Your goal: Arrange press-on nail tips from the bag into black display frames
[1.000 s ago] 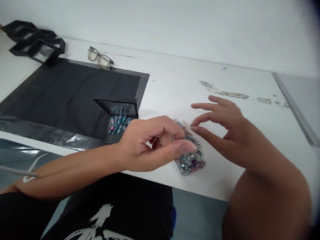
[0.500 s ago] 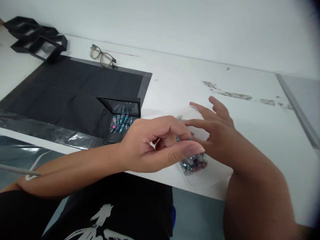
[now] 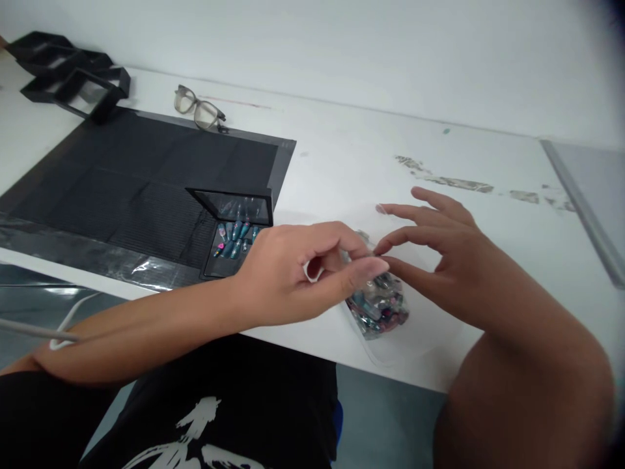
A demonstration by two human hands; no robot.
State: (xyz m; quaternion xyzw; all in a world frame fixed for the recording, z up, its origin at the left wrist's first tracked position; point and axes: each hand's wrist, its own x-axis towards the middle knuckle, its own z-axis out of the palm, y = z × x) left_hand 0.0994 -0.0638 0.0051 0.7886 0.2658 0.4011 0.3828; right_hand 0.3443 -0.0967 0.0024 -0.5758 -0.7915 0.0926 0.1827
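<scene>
A clear plastic bag full of small teal and dark press-on nails lies near the front edge of the white table. My left hand pinches the bag's upper edge between thumb and forefinger. My right hand hovers at the bag's right side with its fingers spread, the fingertips meeting those of my left hand at the bag's opening. Left of my left hand an open black case shows rows of teal nails, its mirrored lid raised.
A black mat covers the table's left part. Grey glasses lie behind it, and black open trays sit at the far left corner. A grey panel lies at the right edge. A white cable hangs below the table.
My right hand drew back a little to the right and spread its fingers. My left hand lifted its pinch on the bag's top, uncovering more of the nails.
</scene>
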